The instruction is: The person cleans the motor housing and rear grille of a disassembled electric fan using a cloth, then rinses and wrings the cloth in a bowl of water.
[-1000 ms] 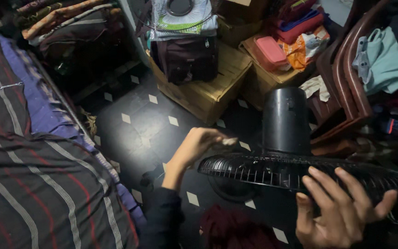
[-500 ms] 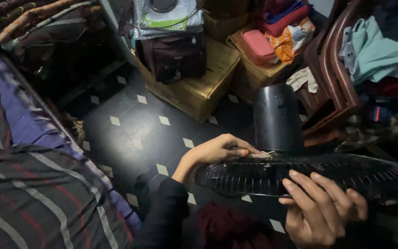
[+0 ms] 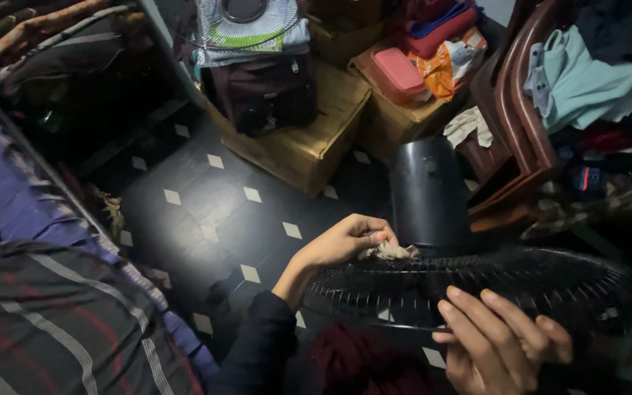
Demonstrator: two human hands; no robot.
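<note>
Black diamond-tiled floor (image 3: 206, 197); left hand (image 3: 345, 241) pinches rag (image 3: 389, 251), right hand (image 3: 495, 344) grips fan grille (image 3: 550, 281).

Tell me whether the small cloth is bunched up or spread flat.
Bunched up. The cloth sits crumpled under the left hand, pressed on the black fan grille.

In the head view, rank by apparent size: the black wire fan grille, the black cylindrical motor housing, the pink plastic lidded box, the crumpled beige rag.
Largest to smallest:
1. Black wire fan grille
2. Black cylindrical motor housing
3. Pink plastic lidded box, though farther away
4. Crumpled beige rag
</note>
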